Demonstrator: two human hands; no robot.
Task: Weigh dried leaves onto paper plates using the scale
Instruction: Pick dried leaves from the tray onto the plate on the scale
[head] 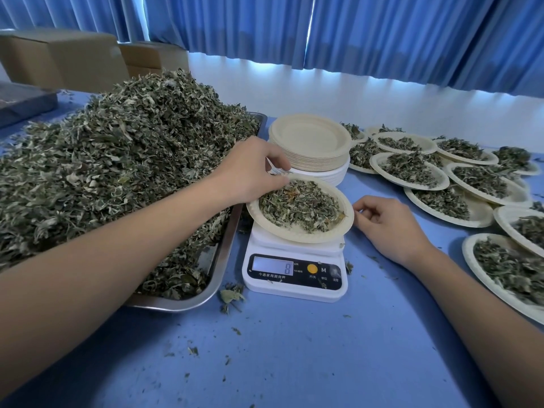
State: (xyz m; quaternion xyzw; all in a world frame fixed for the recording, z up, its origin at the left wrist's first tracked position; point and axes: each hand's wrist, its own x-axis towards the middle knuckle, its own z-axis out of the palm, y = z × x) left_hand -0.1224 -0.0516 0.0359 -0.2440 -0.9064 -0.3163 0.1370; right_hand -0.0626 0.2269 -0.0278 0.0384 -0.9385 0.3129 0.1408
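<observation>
Fine-tuning one portion: leaves (pixel 300 206) on the plate (pixel 294 236), atop the scale (pixel 294 287) at mid-bench (pixel 294 363), beside the right edge of the tray (pixel 225 254); 8 on the display (pixel 272 266). Left hand (pixel 250 172) curled at the plate's far-left rim, seemingly pinching a few pale leaves; right hand (pixel 388 228) loosely curled, empty, just beside the right rim. Next, likely: read, adjust by pinches, then shift the plate toward the filled plates (pixel 477 215) along the bench's right edge

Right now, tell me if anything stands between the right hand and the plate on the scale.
Nothing visible does. The right hand sits just right of the plate on the scale, fingertips almost at its rim.
</observation>
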